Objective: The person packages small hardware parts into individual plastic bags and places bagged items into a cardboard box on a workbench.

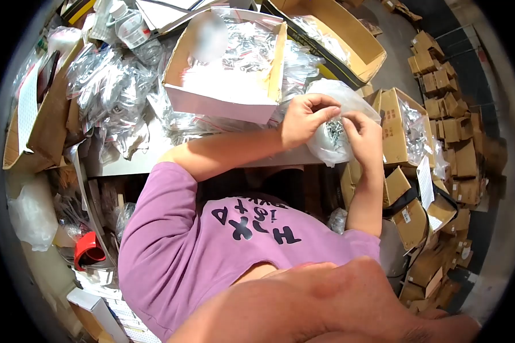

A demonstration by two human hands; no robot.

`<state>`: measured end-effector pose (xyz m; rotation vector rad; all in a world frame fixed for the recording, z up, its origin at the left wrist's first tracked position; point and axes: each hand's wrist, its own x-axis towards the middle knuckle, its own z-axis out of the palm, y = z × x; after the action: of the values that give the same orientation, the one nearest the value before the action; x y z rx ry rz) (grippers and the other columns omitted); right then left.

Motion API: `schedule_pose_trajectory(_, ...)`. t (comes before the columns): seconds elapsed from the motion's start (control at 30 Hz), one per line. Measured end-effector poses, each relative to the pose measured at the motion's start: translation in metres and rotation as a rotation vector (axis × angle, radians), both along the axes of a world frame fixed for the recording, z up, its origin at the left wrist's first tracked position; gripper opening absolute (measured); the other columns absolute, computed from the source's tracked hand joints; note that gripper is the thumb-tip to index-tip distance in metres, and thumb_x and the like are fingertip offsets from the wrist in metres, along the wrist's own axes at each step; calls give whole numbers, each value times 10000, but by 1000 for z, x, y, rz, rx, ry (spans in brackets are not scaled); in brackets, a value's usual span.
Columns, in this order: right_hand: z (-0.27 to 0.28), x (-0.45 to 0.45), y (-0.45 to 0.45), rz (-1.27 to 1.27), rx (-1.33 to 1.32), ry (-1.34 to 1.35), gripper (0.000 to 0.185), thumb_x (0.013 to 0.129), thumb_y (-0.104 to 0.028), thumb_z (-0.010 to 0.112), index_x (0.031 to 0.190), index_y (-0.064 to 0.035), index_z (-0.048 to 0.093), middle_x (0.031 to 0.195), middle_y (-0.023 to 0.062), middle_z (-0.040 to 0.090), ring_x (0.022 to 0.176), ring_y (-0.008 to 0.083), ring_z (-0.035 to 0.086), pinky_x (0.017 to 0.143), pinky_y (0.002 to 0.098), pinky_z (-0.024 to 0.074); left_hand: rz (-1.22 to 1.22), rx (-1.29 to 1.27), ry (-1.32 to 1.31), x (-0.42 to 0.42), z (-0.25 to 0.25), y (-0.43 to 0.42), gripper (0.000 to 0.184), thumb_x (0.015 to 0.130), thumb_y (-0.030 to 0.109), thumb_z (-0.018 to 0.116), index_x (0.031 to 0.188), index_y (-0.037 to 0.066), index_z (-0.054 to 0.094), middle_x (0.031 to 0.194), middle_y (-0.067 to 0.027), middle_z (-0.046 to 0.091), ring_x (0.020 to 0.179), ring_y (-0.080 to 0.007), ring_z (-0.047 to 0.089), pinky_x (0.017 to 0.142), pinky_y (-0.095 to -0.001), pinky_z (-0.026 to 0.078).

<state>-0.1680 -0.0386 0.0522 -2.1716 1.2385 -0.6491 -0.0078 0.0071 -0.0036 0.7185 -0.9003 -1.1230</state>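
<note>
A white translucent plastic bag [329, 153] lies at the table's front edge with small metal screw-like pieces [336, 130] in its opening. My left hand [304, 121] reaches across to it from the left, thumb and fingers pinched together above the pieces. On the bag's right side is my right hand [365, 138], its thumb and forefinger also closed, the tips close to those of the left. What either pinch holds is too small or hidden to make out. Behind my left hand stands a white-sided cardboard box [223, 106] full of small plastic packets.
Clear bagged parts [111, 83] are heaped on the left of the table, near a plastic bottle [130, 26]. An open black-and-yellow box [369, 54] stands at the back right. To the right is a carton of packets [392, 123]. A red object [90, 250] sits lower left.
</note>
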Motion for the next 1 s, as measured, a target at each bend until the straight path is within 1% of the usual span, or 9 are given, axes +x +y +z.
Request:
schedule_pose_trajectory(0.13, -6, 0, -5, 219, -290, 501, 211, 701, -93, 674, 877, 8, 616, 812, 208, 627, 774, 369, 596, 684, 427, 481, 166, -152, -250, 0, -2, -4, 188, 853, 47, 614, 1024, -9, 670, 813, -64, 620, 750, -100, 567, 659, -228, 463)
schedule_pose_trajectory(0.27, -9, 9, -6, 289, -303, 602, 97, 672, -63, 615, 765, -41, 631, 752, 173, 613, 759, 363, 600, 662, 441, 484, 48, -118, -216, -3, -2, -2, 133, 880, 50, 595, 973, -16, 663, 811, -44, 620, 748, -80, 550, 668, -222, 450)
schedule_pose_trajectory(0.37, -19, 10, -17, 262, -305, 682, 103, 727, -82, 588, 807, -93, 652, 747, 151, 627, 733, 351, 617, 650, 443, 496, -39, 2, -284, -1, 4, 5, 103, 880, 70, 605, 892, -18, 655, 729, -26, 608, 690, -70, 539, 635, -219, 447)
schedule_pose_trajectory(0.43, -20, 7, -19, 308, -384, 628, 79, 730, -96, 594, 788, -83, 646, 718, 149, 622, 708, 355, 617, 633, 439, 497, -32, 56, -440, 4, 17, 11, 112, 877, 87, 619, 839, -15, 648, 682, -12, 598, 660, -62, 530, 619, -216, 445)
schedule_pose_trajectory(0.77, -14, -1, -29, 244, -206, 288, 160, 697, -134, 657, 827, -42, 669, 779, 184, 636, 735, 359, 614, 671, 398, 506, -79, -90, -206, -2, 5, -1, 119, 837, 107, 679, 841, -12, 668, 715, -7, 625, 653, -47, 515, 604, -214, 432)
schedule_pose_trajectory(0.83, -2, -3, -26, 192, -143, 205, 190, 713, -134, 666, 869, -26, 682, 756, 176, 650, 687, 301, 640, 652, 358, 505, -159, 26, -132, -1, 7, 1, 130, 830, 107, 688, 852, -20, 670, 730, -13, 631, 657, -48, 518, 602, -212, 432)
schedule_pose_trajectory(0.9, 4, -6, -26, 122, -39, 64, 209, 720, -132, 669, 895, -19, 684, 738, 165, 656, 659, 252, 649, 641, 337, 502, -194, 76, -267, 3, 4, 0, 144, 826, 108, 693, 875, -25, 673, 741, -15, 633, 664, -48, 521, 603, -212, 434)
schedule_pose_trajectory(0.93, 8, -9, -29, 133, 35, 58, 220, 741, -110, 673, 923, 13, 681, 714, 109, 672, 627, 154, 621, 617, 287, 490, -210, 103, -332, 5, 3, 0, 152, 824, 109, 695, 887, -28, 674, 747, -16, 634, 667, -48, 522, 603, -212, 435)
schedule_pose_trajectory(1.0, 13, -12, -32, 133, 271, -98, 211, 746, -91, 676, 924, 23, 682, 726, 78, 669, 628, 126, 599, 615, 264, 482, -193, 92, -410, 7, 7, 1, 156, 816, 112, 704, 879, -27, 676, 738, -18, 634, 657, -48, 522, 593, -212, 433)
